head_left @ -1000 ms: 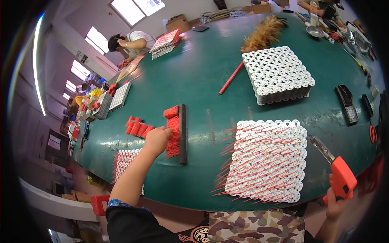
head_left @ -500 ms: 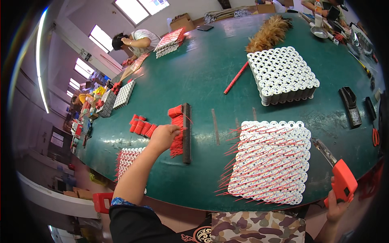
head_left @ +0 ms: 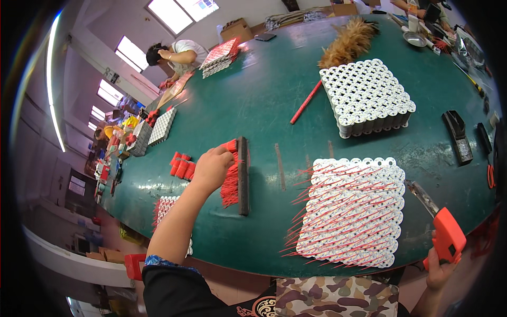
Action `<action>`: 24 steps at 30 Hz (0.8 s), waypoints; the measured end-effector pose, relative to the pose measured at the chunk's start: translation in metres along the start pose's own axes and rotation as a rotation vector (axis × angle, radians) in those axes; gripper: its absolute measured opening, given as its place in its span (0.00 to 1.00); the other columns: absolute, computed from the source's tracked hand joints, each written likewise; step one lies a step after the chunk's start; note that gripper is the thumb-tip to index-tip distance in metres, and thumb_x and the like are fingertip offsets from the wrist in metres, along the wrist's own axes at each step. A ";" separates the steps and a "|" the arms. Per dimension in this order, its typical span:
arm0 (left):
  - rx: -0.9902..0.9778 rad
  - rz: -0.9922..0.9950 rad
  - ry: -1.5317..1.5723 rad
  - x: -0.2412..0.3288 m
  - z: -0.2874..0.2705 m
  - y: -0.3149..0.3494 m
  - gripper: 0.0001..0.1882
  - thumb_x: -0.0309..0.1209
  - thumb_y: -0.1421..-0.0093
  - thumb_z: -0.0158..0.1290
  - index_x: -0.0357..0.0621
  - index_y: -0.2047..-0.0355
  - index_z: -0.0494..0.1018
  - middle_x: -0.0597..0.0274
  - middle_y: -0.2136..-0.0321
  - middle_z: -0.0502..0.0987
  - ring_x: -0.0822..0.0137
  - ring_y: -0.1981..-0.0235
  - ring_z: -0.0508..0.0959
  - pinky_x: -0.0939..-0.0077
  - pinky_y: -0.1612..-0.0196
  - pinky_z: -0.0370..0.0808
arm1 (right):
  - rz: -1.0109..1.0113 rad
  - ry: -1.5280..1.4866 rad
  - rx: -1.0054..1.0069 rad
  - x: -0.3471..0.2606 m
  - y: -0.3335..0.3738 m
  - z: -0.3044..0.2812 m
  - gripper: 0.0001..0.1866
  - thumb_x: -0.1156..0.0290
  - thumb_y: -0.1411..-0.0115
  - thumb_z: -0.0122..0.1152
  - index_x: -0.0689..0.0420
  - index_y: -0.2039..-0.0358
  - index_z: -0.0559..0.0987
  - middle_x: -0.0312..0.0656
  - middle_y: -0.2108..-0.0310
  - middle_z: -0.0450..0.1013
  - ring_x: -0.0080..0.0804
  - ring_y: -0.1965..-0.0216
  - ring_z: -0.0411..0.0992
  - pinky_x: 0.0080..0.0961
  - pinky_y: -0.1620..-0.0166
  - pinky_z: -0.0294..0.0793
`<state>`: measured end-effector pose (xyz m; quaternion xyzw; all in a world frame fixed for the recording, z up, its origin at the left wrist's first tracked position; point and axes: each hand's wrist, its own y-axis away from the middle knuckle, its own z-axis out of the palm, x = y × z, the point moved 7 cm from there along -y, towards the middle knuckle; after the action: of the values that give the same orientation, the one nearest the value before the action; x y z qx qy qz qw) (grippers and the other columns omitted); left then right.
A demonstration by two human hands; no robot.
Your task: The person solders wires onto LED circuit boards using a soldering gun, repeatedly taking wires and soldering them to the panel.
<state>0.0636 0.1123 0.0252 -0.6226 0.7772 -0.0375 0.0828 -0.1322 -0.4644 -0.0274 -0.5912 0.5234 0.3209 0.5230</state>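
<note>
My left hand (head_left: pixel 212 168) bends over a row of short red wires (head_left: pixel 230 187) that lie against a dark bar (head_left: pixel 243 177). Its fingers are drawn together at the wires' upper end; how many they pinch is hidden. In my right hand (head_left: pixel 439 268), at the lower right, is a red pistol-shaped tool (head_left: pixel 449 236) with a long metal front. The tool's tip points at the right edge of a flat block of white round cells (head_left: pixel 359 185). Thin red wires lie slantwise across this block, many sticking out past its left side.
Tied red wire bundles (head_left: pixel 182 165) lie left of my hand. A smaller wired block (head_left: pixel 167 206) is partly behind my forearm. A white cell stack (head_left: pixel 369 95), a feather duster (head_left: pixel 348 45) and a black holder (head_left: pixel 457 137) are further off. A co-worker (head_left: pixel 182 55) sits at far left.
My left hand has moved a little up and away along the red wires, toward the bar's far end. My right hand and the red tool have stayed in place.
</note>
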 end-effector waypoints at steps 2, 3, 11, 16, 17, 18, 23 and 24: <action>0.037 0.187 -0.061 0.017 0.000 -0.008 0.05 0.31 0.39 0.56 0.46 0.65 0.79 0.58 0.67 0.78 0.53 0.59 0.78 0.57 0.56 0.74 | 0.003 -0.010 -0.003 -0.001 -0.001 0.001 0.25 0.82 0.39 0.57 0.68 0.40 0.70 0.51 0.47 0.75 0.31 0.53 0.75 0.31 0.46 0.73; 0.035 0.201 -0.054 0.023 0.002 -0.012 0.05 0.31 0.39 0.56 0.46 0.65 0.79 0.58 0.67 0.78 0.53 0.59 0.78 0.57 0.56 0.74 | 0.006 -0.029 0.025 0.001 0.001 0.001 0.25 0.82 0.39 0.57 0.68 0.40 0.70 0.51 0.47 0.76 0.27 0.57 0.75 0.27 0.51 0.74; -0.080 0.501 -0.534 0.107 0.027 -0.040 0.02 0.30 0.47 0.56 0.49 0.76 0.76 0.65 0.73 0.74 0.62 0.63 0.77 0.64 0.57 0.71 | -0.007 0.140 0.172 0.007 0.008 -0.003 0.19 0.83 0.42 0.59 0.68 0.49 0.77 0.47 0.56 0.80 0.19 0.70 0.73 0.19 0.64 0.72; -0.246 0.502 -0.673 0.111 0.047 -0.044 0.02 0.29 0.48 0.54 0.49 0.75 0.77 0.65 0.72 0.75 0.62 0.64 0.77 0.63 0.57 0.71 | -0.086 0.272 0.010 -0.003 -0.007 -0.001 0.17 0.82 0.42 0.59 0.68 0.51 0.77 0.47 0.57 0.80 0.20 0.71 0.74 0.20 0.66 0.74; -0.229 0.492 -0.638 0.110 0.042 -0.049 0.03 0.29 0.48 0.54 0.48 0.73 0.77 0.64 0.72 0.76 0.61 0.64 0.78 0.62 0.58 0.71 | -0.038 0.215 0.025 -0.002 -0.008 -0.001 0.17 0.82 0.42 0.59 0.69 0.51 0.77 0.47 0.58 0.80 0.20 0.72 0.74 0.20 0.67 0.74; -0.227 0.498 -0.634 0.117 0.034 -0.051 0.03 0.29 0.48 0.54 0.48 0.73 0.77 0.64 0.72 0.76 0.61 0.64 0.78 0.62 0.58 0.71 | 0.004 0.152 0.033 -0.002 -0.009 0.000 0.17 0.82 0.42 0.59 0.69 0.51 0.77 0.47 0.58 0.80 0.20 0.73 0.73 0.21 0.68 0.74; 0.052 0.500 -0.176 0.185 -0.016 -0.073 0.06 0.28 0.48 0.55 0.47 0.68 0.78 0.62 0.71 0.76 0.57 0.65 0.78 0.61 0.61 0.73 | 0.207 -0.024 0.077 -0.003 -0.024 0.001 0.17 0.78 0.48 0.67 0.65 0.55 0.80 0.41 0.66 0.78 0.25 0.70 0.75 0.24 0.64 0.74; 0.085 0.532 -0.046 0.206 -0.020 -0.075 0.07 0.28 0.47 0.55 0.47 0.67 0.78 0.62 0.71 0.75 0.57 0.66 0.78 0.61 0.62 0.73 | 0.204 -0.089 0.107 -0.001 -0.027 0.002 0.18 0.79 0.48 0.68 0.65 0.55 0.80 0.40 0.67 0.78 0.24 0.71 0.75 0.23 0.64 0.74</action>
<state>0.0887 -0.1056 0.0397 -0.3934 0.9090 -0.0328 0.1335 -0.1064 -0.4652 -0.0193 -0.4913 0.5736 0.3701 0.5410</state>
